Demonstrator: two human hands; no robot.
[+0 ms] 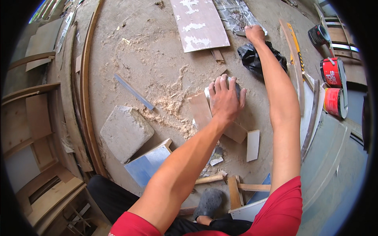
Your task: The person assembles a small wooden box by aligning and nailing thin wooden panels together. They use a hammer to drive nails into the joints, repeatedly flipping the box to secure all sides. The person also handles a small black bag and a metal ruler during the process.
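My left hand reaches over thin brown board pieces on the floor. Its fingers curl over a dark, rounded thing with a pale edge, mostly hidden beneath them; its kind does not show. Farther off to the right, my right hand is closed in a fist at the near edge of a crinkled silvery plastic sheet. A short grey strip shows beside the fist, and what the fingers hold is hidden. A black plastic bag lies just below my right wrist.
A patchy pale board lies at the back. Sawdust, a metal bar and a stone block are to the left. A hammer-like wooden handle lies near my shoe. Red cans and a yellow-edged saw sit right.
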